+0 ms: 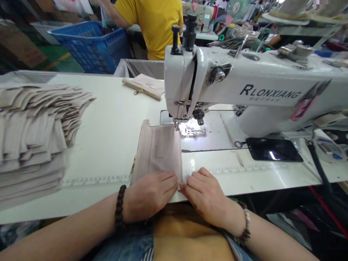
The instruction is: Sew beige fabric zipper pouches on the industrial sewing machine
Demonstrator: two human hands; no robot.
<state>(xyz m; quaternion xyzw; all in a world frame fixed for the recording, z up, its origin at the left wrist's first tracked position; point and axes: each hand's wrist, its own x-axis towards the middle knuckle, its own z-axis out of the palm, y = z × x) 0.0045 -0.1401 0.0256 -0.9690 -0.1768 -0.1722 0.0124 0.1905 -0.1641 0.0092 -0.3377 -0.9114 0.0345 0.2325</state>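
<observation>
A beige fabric pouch piece (165, 145) with a small rectangular patch and a zipper on its left side lies flat on the table. Its far right corner sits under the needle and presser foot of the white sewing machine (185, 83). My left hand (152, 192) rests on the near end of the piece, fingers closed together at the near right corner. At that same corner my right hand (203, 195) pinches the edge of the fabric, fingers curled. The fingertips of both hands almost meet there.
Stacked beige fabric pieces (32, 134) cover the table's left side. A zippered pouch (145, 85) lies behind the work. To the right are a black phone (274, 149) and pink-handled snips (307, 105) on the machine. Beyond stand a blue basket (92, 43) and a person in yellow (154, 25).
</observation>
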